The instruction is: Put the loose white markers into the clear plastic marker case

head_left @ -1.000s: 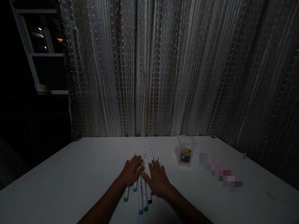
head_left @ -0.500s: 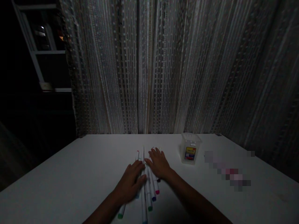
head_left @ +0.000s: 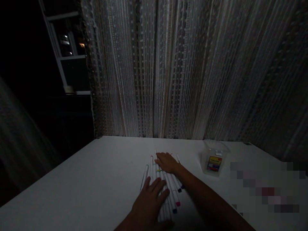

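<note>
Several white markers [head_left: 172, 189] with coloured ends lie side by side, pointing away from me on the white table. My left hand [head_left: 151, 195] rests over their near part, fingers spread and stretched out. Farther off, my right hand [head_left: 167, 163] lies across the far part of the same markers, its fingers extended and pointing left. Pink, blue and dark marker ends show beside and below my right forearm. Both hands cover parts of the markers. Neither is wrapped round one.
A clear plastic box [head_left: 213, 165] with a yellow and blue label stands to the right on the white table [head_left: 96, 186]. A pixelated patch hides something at the far right. Behind the table's back edge hangs a patterned curtain [head_left: 163, 70]. A window [head_left: 74, 73] shows at upper left.
My view has turned left, so the scene sits farther right. My left hand has moved nearer to me along the markers. The markers lie more evenly spread side by side.
</note>
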A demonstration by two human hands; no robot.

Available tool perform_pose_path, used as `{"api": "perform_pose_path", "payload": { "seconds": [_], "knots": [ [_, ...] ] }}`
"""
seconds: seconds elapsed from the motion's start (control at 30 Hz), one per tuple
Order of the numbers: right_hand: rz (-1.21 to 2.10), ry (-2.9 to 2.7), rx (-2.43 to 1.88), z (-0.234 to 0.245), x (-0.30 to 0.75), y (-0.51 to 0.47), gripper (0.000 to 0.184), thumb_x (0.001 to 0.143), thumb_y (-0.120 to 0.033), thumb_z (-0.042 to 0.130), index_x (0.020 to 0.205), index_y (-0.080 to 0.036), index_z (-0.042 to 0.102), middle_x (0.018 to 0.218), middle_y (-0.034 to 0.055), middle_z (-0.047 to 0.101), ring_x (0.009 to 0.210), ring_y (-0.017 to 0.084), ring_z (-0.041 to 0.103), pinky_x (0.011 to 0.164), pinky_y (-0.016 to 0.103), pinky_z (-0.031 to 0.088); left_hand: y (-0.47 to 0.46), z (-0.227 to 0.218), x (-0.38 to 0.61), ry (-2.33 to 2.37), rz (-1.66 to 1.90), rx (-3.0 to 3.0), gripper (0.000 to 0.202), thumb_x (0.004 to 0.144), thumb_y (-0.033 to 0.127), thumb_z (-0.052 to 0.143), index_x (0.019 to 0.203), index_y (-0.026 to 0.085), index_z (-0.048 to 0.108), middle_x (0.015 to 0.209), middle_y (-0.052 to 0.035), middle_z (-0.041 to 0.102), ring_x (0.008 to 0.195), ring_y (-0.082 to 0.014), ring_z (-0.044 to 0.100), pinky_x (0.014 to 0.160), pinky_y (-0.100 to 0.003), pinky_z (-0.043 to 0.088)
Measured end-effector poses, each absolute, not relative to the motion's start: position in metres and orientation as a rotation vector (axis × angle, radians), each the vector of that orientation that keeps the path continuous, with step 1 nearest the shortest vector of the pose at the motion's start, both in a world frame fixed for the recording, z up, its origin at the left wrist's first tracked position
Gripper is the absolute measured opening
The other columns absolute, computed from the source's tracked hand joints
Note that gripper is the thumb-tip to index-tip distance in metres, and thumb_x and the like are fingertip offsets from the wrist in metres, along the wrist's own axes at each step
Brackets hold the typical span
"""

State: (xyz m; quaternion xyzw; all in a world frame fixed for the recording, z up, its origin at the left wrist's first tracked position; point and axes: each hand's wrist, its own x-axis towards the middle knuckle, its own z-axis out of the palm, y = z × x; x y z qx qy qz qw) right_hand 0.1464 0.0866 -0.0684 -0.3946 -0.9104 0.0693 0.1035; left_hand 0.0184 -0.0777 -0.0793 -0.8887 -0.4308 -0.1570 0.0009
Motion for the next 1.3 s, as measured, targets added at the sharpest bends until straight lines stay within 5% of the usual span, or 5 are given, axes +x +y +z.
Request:
{"api": "perform_pose_path", "payload": {
  "seconds": [0.37,0.6,0.87,1.17,1.3],
  "knots": [
    [0.208,-2.714,-1.071,-0.065,0.143,0.074,0.044,0.092,-0.038,0.027,0.131,-0.021,0.039,0.138,0.0119,0.037,0.125,0.023,0.033,0.1,0.044,0.024,-0.08,-0.09,0.0,-1.493,-0.547,-2.718,0.057,0.081,0.055,0.044,0.132,0.032,0.033,0.141,-0.0082,0.036,0.13,-0.0321,0.03,0.103,-0.063,0.021],
    [0.036,-2.725,-1.128,-0.061,0.137,0.07,0.041,0.093,-0.036,0.027,0.107,-0.012,0.057,0.108,0.0145,0.059,0.105,0.023,0.05,0.09,0.037,0.032,-0.074,-0.104,-0.013,-1.692,-0.606,-2.55,0.056,0.084,0.052,0.04,0.134,0.027,0.033,0.141,-0.0096,0.034,0.13,-0.0307,0.029,0.103,-0.056,0.029],
    [0.041,-2.772,-1.118,-0.044,0.137,0.045,0.043,0.093,-0.034,0.025,0.093,-0.014,0.063,0.091,0.0114,0.063,0.096,0.02,0.053,0.086,0.033,0.032,-0.056,-0.106,-0.015,-1.718,-0.693,-2.494,0.052,0.084,0.051,0.039,0.128,0.023,0.043,0.139,-0.012,0.038,0.129,-0.0299,0.032,0.103,-0.053,0.03],
    [0.026,-2.701,-1.003,-0.055,0.164,0.006,0.037,0.092,-0.033,0.032,0.117,-0.016,0.053,0.12,0.0123,0.052,0.118,0.025,0.038,0.1,0.042,0.024,-0.043,-0.103,-0.015,-1.763,-0.69,-2.493,0.056,0.083,0.055,0.039,0.131,0.026,0.038,0.14,-0.0119,0.035,0.13,-0.0304,0.029,0.102,-0.056,0.027],
    [-0.033,-2.649,-1.087,-0.067,0.172,-0.015,0.036,0.089,-0.034,0.038,0.114,-0.014,0.054,0.115,0.0138,0.055,0.117,0.027,0.04,0.103,0.045,0.022,-0.038,-0.106,-0.018,-1.71,-0.711,-2.472,0.056,0.082,0.056,0.041,0.126,0.022,0.045,0.136,-0.0135,0.041,0.128,-0.0301,0.034,0.101,-0.054,0.031]
  ]
}}
